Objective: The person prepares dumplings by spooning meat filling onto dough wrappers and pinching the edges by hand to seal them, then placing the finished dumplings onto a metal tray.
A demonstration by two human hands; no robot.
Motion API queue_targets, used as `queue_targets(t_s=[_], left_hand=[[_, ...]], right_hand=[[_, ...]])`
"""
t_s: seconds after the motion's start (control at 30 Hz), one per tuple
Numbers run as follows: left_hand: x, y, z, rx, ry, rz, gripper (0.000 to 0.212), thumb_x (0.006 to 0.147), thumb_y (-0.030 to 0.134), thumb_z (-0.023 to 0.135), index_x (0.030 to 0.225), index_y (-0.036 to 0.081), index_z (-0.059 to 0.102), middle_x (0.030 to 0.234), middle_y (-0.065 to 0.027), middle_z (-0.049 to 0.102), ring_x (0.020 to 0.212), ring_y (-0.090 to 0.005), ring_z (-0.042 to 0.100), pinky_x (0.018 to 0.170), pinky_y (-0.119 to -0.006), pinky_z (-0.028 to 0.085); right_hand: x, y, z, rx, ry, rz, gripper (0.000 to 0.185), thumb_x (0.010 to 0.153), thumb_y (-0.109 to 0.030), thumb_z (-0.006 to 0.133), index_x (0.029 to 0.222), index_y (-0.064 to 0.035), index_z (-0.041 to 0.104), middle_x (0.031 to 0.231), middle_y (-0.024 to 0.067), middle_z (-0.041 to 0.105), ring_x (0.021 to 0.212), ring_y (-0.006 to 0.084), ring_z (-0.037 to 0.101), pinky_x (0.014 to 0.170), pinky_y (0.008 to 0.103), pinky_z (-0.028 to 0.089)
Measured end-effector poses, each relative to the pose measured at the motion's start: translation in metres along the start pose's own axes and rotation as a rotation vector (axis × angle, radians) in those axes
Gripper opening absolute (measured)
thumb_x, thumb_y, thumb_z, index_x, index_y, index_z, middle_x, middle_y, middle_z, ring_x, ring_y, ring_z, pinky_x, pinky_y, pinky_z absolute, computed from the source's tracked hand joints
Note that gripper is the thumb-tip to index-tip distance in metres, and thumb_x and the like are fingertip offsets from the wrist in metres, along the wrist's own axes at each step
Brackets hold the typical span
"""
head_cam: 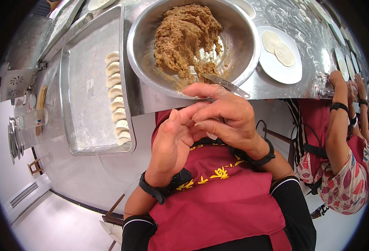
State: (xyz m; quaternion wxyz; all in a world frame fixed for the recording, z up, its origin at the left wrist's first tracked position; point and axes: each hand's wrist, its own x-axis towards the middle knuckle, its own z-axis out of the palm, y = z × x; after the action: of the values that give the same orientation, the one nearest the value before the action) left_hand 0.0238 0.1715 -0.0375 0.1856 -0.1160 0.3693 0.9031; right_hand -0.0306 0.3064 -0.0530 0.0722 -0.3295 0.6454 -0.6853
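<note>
My left hand [173, 138] and my right hand [226, 116] meet in front of my apron, with fingers overlapping. A bit of pale dough [212, 136] shows beneath my right hand; the fingers hide the rest, and which hand grips it is unclear. Just beyond my fingers stands a large steel bowl [134, 50] of brown minced filling [184, 37]. A flat metal spatula [226, 85] rests in it, its end over the near rim. To the left, a row of folded dumplings [115, 91] lies along the right side of a metal tray [87, 94].
A white plate [281, 70] with two round dough wrappers [284, 54] is right of the bowl on the floured steel table [310, 47]. Co-workers' hands [338, 78] work at the far right. Chopsticks [41, 97] and a clear container [35, 117] are at the left.
</note>
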Motion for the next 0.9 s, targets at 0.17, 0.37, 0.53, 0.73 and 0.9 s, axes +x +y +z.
queue_targets(t_s=[0.17, 0.37, 0.53, 0.73, 0.9], left_hand=[[-0.001, 0.000, 0.004, 0.032, 0.017, -0.009, 0.059, 0.086, 0.043, 0.020, 0.115, -0.006, 0.035, 0.111, -0.0165, 0.045, 0.102, -0.0242, 0.045, 0.088, -0.036, 0.034], [-0.001, 0.000, 0.003, 0.008, 0.088, -0.022, 0.059, 0.086, 0.043, 0.020, 0.116, -0.007, 0.033, 0.113, -0.0170, 0.043, 0.105, -0.0250, 0.043, 0.091, -0.036, 0.032], [-0.001, 0.000, 0.006, 0.051, 0.057, -0.019, 0.058, 0.086, 0.042, 0.021, 0.116, -0.007, 0.033, 0.113, -0.0173, 0.043, 0.106, -0.0253, 0.042, 0.092, -0.036, 0.031], [-0.001, -0.003, -0.003, 0.013, 0.025, 0.033, 0.052, 0.086, 0.037, 0.028, 0.114, -0.007, 0.034, 0.110, -0.0149, 0.044, 0.101, -0.0217, 0.045, 0.087, -0.034, 0.036], [0.002, -0.001, 0.002, -0.062, -0.049, 0.051, 0.048, 0.086, 0.036, 0.032, 0.112, -0.005, 0.036, 0.109, -0.0123, 0.044, 0.099, -0.0196, 0.046, 0.084, -0.032, 0.037]], right_hand=[[-0.002, 0.007, -0.004, -0.074, -0.047, -0.146, 0.014, 0.064, 0.002, 0.061, 0.078, 0.0005, 0.059, 0.104, 0.0190, 0.051, 0.092, 0.0240, 0.052, 0.077, 0.0305, 0.040], [0.005, 0.000, 0.001, 0.080, 0.054, 0.044, 0.012, 0.064, 0.000, 0.063, 0.075, -0.0010, 0.059, 0.102, 0.0193, 0.052, 0.094, 0.0257, 0.051, 0.078, 0.0308, 0.039], [0.001, 0.009, -0.002, 0.010, -0.008, -0.056, 0.014, 0.063, -0.001, 0.064, 0.076, -0.0003, 0.059, 0.102, 0.0186, 0.052, 0.095, 0.0257, 0.050, 0.078, 0.0311, 0.039], [0.003, -0.003, 0.000, 0.077, 0.028, 0.095, 0.015, 0.065, 0.000, 0.062, 0.079, -0.0005, 0.060, 0.106, 0.0182, 0.050, 0.097, 0.0250, 0.050, 0.080, 0.0314, 0.039], [0.000, 0.006, -0.003, 0.033, -0.024, 0.020, 0.020, 0.064, -0.001, 0.063, 0.084, -0.0021, 0.061, 0.110, 0.0171, 0.047, 0.097, 0.0234, 0.049, 0.081, 0.0307, 0.039]])
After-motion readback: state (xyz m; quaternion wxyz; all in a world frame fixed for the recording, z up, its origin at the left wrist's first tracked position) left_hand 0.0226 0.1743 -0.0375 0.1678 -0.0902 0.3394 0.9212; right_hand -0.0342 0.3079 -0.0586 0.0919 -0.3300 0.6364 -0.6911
